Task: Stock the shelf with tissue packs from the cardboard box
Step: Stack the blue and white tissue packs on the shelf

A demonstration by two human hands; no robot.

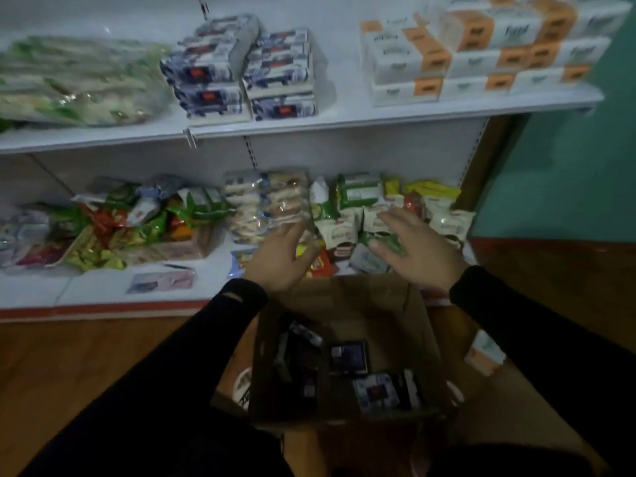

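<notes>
Blue and white tissue packs lie low inside the cardboard box, some near its front right corner and some by its left wall. The box stands on the wooden floor, right against the front edge of the bottom shelf. More packs of the same kind sit in two stacks near the middle of the upper shelf, close to its front edge.

Both hands hang above the far edge of the box, and both hold nothing. The left hand has its fingers spread wide. The right hand is spread wide too.

I think the next job is to reach down for a pack. It is dark in the box, so go slowly. Take a pack by its long sides, lift it straight up, and set it flat on a stack with the edges lined up.
</notes>
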